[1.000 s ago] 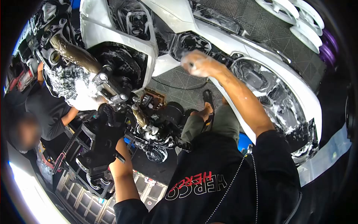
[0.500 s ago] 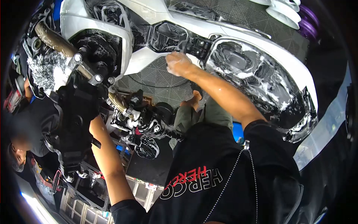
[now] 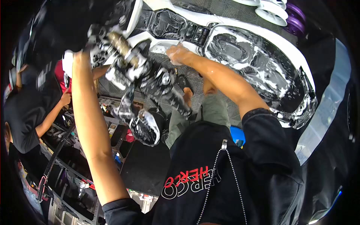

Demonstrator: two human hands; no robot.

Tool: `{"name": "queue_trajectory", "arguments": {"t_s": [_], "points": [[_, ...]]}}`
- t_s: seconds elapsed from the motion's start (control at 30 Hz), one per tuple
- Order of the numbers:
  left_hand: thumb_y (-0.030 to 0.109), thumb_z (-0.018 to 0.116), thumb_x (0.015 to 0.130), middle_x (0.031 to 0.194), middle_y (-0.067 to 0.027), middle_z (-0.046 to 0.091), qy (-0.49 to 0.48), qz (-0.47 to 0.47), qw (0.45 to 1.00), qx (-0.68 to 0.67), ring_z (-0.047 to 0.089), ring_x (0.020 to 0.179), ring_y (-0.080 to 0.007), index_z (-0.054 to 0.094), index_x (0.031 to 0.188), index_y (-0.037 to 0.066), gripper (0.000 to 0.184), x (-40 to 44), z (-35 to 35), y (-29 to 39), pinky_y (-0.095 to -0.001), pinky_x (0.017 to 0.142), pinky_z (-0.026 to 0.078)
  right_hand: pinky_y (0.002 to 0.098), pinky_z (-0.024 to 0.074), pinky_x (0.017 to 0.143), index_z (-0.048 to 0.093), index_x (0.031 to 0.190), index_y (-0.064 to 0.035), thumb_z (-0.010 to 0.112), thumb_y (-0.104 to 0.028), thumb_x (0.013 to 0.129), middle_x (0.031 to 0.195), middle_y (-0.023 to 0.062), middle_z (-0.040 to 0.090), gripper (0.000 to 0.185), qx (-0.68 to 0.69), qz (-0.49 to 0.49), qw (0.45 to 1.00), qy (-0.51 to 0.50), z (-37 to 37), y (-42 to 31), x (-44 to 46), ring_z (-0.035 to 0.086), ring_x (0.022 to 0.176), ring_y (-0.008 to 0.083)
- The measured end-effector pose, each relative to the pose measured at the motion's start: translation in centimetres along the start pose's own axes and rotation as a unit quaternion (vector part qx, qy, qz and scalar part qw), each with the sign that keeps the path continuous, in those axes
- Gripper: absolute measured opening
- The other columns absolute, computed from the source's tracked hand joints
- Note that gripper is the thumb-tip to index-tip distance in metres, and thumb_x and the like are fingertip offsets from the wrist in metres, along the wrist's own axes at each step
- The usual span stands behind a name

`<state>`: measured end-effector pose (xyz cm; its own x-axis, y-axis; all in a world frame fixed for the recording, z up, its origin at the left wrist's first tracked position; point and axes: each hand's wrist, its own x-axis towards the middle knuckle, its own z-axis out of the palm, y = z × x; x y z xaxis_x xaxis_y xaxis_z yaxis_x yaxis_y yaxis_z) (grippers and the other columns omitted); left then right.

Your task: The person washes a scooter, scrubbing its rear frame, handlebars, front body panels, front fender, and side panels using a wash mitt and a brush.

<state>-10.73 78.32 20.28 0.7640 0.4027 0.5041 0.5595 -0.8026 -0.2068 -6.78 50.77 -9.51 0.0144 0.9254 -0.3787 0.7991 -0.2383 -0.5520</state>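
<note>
A large white scooter [image 3: 262, 33] lies across the upper right, its black seat compartment [image 3: 240, 52] streaked with foam. My right hand [image 3: 179, 54], wet with suds, has its fingers curled on the edge of the white body panel beside the middle opening. At the upper left my left hand [image 3: 77, 62] is raised by the soapy front end; motion blur and something white beside it hide its fingers. Between my arms stands the handlebar assembly [image 3: 150, 75] with a gold tube [image 3: 120, 44]. A foam-covered mirror [image 3: 147, 127] hangs from its near end.
A co-worker in black [image 3: 28, 112] is close on the left, one hand near a dark red item [image 3: 62, 77]. White wheel rims [image 3: 272, 14] and a purple rim [image 3: 296, 20] lie at the upper right. Cluttered shelving [image 3: 71, 165] stands at lower left.
The handlebar assembly has swung right and the front end has turned. My left hand, hidden before behind a black part, now shows farther up. My right hand stays on the panel.
</note>
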Motion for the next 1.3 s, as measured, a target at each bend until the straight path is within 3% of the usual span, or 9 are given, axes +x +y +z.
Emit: {"name": "queue_trajectory", "arguments": {"t_s": [0.3,0.43,0.5,0.57,0.7,0.9,1.07,1.17,1.3], "points": [[0.015,0.057,0.086,0.081,-0.0169,0.070,0.107,0.161,0.981,0.017,0.068,0.082,-0.0356,0.072,0.092,0.006,0.018,-11.2,-3.8,-9.4,-0.0461,0.074,0.052,0.0433,0.0491,0.094,0.062,0.118,-0.0012,0.058,-0.022,0.087,0.113,0.0252,0.063,0.037,0.258,0.179,0.933,0.173,5.7,0.6,-12.3,0.062,0.105,0.0379],[0.019,0.058,0.093,0.103,-0.0177,0.068,0.131,-0.155,0.968,-0.146,0.060,0.107,-0.0363,0.067,0.102,0.002,0.022,-29.1,-9.2,-6.5,-0.0450,0.092,0.048,0.0400,0.0522,0.086,0.055,0.124,0.0027,0.053,-0.026,0.097,0.109,0.0210,0.065,0.039,0.608,0.281,0.701,0.244,8.5,-4.7,-23.9,0.065,0.098,0.0330],[0.025,0.050,0.100,0.106,-0.0174,0.066,0.158,-0.410,0.821,-0.364,0.059,0.106,-0.0308,0.064,0.106,-0.001,0.030,-37.1,-5.4,-4.2,-0.0433,0.092,0.047,0.0383,0.0537,0.077,0.058,0.114,0.0035,0.054,-0.034,0.101,0.100,0.0172,0.068,0.040,0.618,0.123,0.739,0.240,11.2,-3.8,-29.4,0.067,0.088,0.0283],[0.028,0.042,0.106,0.106,-0.0172,0.065,0.232,-0.627,0.388,-0.635,0.057,0.106,-0.0267,0.061,0.108,-0.004,0.038,-42.3,-0.9,-1.4,-0.0411,0.093,0.046,0.0341,0.0523,0.071,0.063,0.096,0.0022,0.057,-0.030,0.101,0.088,0.0128,0.066,0.033,0.521,0.234,0.781,0.252,10.0,-6.5,-30.7,0.065,0.081,0.0241],[0.015,0.039,0.102,0.114,-0.0209,0.062,0.211,-0.385,0.843,-0.312,0.058,0.109,-0.0322,0.061,0.113,-0.001,0.030,-43.6,18.5,1.7,-0.0433,0.098,0.044,0.0313,0.0534,0.069,0.066,0.092,-0.0009,0.058,-0.032,0.100,0.085,0.0077,0.067,0.033,0.388,0.323,0.830,0.238,6.1,-11.6,-30.2,0.066,0.079,0.0183],[0.011,0.060,0.087,0.134,-0.0207,0.056,0.068,-0.368,0.910,-0.179,0.046,0.130,-0.0393,0.054,0.132,-0.001,0.046,-32.4,24.0,-0.8,-0.0462,0.115,0.030,0.0293,0.0523,0.071,0.065,0.089,0.0019,0.052,-0.032,0.103,0.086,0.0092,0.067,0.039,0.354,0.302,0.870,0.162,5.6,-11.4,-28.3,0.065,0.080,0.0164],[0.015,0.056,0.093,0.119,-0.0166,0.059,0.395,-0.549,0.358,-0.644,0.057,0.110,-0.0280,0.050,0.126,-0.005,0.039,-31.8,23.1,2.8,-0.0369,0.102,0.041,0.0309,0.0562,0.071,0.066,0.095,0.0049,0.055,-0.035,0.101,0.088,0.0133,0.068,0.042,0.338,0.270,0.900,0.046,8.2,-11.3,-26.2,0.067,0.078,0.0189],[0.013,0.050,0.091,0.105,-0.0180,0.060,0.188,-0.473,0.797,-0.325,0.056,0.097,-0.0327,0.057,0.110,-0.001,0.025,-33.3,29.4,-5.9,-0.0434,0.088,0.043,0.0292,0.0521,0.065,0.064,0.086,0.0020,0.052,-0.025,0.104,0.086,0.0112,0.065,0.035,0.339,0.296,0.892,0.048,8.3,-13.4,-25.3,0.061,0.072,0.0162],[0.008,0.030,0.098,0.131,-0.0309,0.047,0.268,-0.447,0.775,-0.357,0.042,0.122,-0.0440,0.041,0.139,-0.007,0.045,-37.1,34.2,-5.2,-0.0466,0.108,0.033,0.0304,0.0520,0.067,0.063,0.086,0.0027,0.050,-0.026,0.104,0.088,0.0119,0.064,0.036,0.378,0.243,0.893,0.039,9.3,-12.7,-25.9,0.061,0.077,0.0176]]}}
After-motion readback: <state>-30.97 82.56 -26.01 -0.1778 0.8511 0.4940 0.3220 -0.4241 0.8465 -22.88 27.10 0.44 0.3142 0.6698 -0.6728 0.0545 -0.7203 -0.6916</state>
